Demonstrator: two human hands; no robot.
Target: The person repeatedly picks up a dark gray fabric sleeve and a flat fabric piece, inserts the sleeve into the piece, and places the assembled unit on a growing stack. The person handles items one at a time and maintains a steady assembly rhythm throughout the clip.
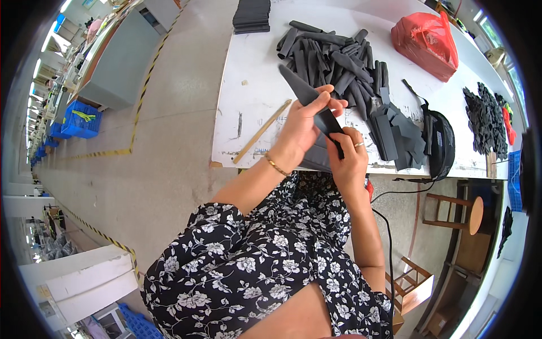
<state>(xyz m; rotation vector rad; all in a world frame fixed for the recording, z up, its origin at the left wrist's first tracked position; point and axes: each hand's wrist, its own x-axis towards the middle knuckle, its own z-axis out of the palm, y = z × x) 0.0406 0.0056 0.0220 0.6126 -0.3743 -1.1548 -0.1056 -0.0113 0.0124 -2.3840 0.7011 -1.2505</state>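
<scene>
A folded strip of black fabric [300, 87] is stretched between my two hands over the table's near edge. My left hand [306, 125] grips it around the middle, thumb on top and some fingers extended. At its lower end my right hand [350, 158] pinches it with the fingertips. More dark fabric [317, 155] lies below my hands at the table edge, partly covered by them. Just beyond is a heap of folded black fabric strips [333, 62]. Flat black fabric pieces [398, 135] are spread to the right of my right hand.
On the white table [240, 85] are a wooden stick [262, 131], a stack of black fabric [252, 17], a red plastic bag [423, 42], a black mesh-like bag [442, 144] and a dark heap [484, 121]. Wooden stools [475, 214] stand at right; a black cable [389, 237] hangs nearby.
</scene>
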